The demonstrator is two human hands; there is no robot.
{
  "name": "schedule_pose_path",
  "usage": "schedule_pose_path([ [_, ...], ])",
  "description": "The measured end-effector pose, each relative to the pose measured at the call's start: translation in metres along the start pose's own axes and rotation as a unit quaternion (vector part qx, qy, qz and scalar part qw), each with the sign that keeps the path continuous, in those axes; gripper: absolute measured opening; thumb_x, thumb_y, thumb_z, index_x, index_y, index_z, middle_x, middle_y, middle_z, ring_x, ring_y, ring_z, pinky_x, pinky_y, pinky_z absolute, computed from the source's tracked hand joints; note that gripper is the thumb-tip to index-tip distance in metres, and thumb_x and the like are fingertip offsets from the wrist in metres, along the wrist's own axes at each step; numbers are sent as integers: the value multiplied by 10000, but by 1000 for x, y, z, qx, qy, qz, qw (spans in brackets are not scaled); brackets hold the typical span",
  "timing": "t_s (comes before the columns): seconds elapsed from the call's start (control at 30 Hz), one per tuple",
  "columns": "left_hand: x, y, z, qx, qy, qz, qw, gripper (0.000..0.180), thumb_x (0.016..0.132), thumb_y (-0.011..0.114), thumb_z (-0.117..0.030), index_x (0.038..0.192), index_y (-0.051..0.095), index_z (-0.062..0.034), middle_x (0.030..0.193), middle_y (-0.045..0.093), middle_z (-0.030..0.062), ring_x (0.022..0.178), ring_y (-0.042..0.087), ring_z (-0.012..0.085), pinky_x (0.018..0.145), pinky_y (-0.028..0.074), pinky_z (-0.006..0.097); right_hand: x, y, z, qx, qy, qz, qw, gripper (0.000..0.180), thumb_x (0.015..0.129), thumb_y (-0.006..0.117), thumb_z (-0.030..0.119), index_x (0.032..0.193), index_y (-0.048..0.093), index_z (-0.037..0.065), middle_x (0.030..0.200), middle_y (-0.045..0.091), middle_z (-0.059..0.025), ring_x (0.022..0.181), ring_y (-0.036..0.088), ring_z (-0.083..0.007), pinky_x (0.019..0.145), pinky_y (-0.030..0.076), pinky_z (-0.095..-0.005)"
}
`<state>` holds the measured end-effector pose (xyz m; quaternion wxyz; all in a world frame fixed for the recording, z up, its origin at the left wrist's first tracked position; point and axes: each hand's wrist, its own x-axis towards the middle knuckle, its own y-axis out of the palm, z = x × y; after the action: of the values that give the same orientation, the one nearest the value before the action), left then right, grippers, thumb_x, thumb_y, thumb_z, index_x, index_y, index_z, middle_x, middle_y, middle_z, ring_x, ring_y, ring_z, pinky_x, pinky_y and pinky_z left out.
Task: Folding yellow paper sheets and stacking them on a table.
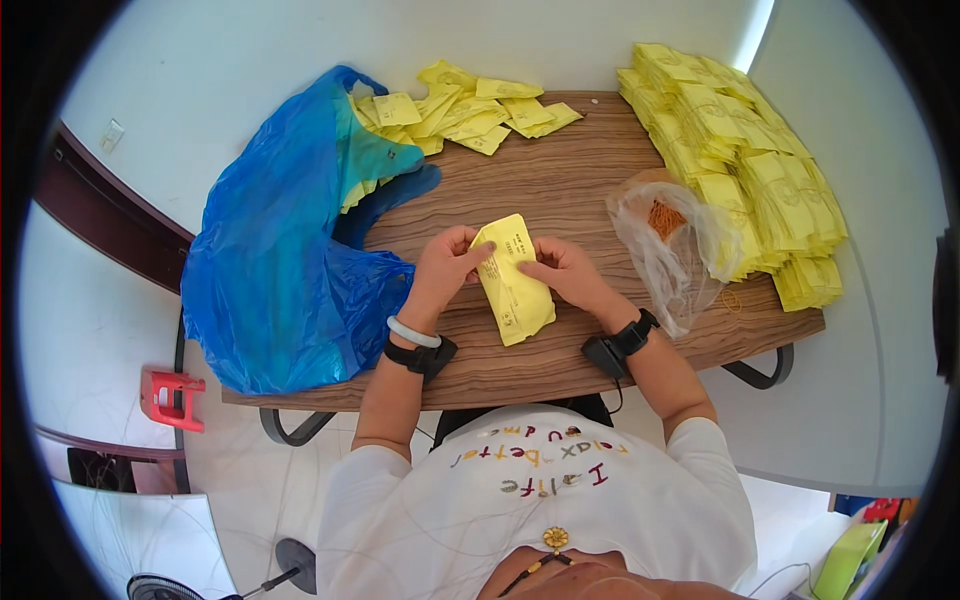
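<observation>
Between my two hands is a yellow packet [513,290], flat and printed, held over the near middle of the table. My left hand [450,262] pinches its left edge near the top, with the thumb on the front. My right hand [570,273] grips the right edge, its thumb also pressed on the front and its other fingers mostly behind. To the left lies a large blue plastic bag [290,250], its mouth facing the table's middle. Loose yellow packets [460,105] spill from it along the far edge.
Stacked bundles of yellow packets [740,150] fill the table's right side. Beside them sits a clear plastic bag [675,260] with orange-brown rubber bands [665,218] inside. A red stool [172,400] stands on the floor at left, and a fan [160,588] at lower left.
</observation>
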<state>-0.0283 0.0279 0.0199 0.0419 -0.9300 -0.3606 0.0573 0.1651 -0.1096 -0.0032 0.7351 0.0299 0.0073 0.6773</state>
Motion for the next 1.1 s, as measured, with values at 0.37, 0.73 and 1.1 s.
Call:
schedule_pose_path([
  [0.37,4,-2,-1,-175,36,-134,975,195,1053,558,-213,1096,650,-47,927,720,33,725,680,98,617,544,218,-7,8,10,47,14,-8,999,197,990,673,173,1119,654,26,962,695,3,836,613,-41,708,521,-220],
  [0.73,4,-20,2,-39,51,-24,998,146,1008,625,-144,1101,639,-33,965,742,74,717,715,129,608,551,224,5,-15,-6,30,-59,-242,968,231,1030,622,209,1158,670,23,901,667,37,717,544,-1,633,463,-181],
  [1.1,-12,1,-23,-78,0,65,995,143,1007,634,-174,1030,621,-34,916,720,60,679,668,93,572,525,200,4,-31,-6,-52,-153,-242,957,237,1063,565,207,1159,667,16,833,587,67,698,469,3,608,406,-184],
])
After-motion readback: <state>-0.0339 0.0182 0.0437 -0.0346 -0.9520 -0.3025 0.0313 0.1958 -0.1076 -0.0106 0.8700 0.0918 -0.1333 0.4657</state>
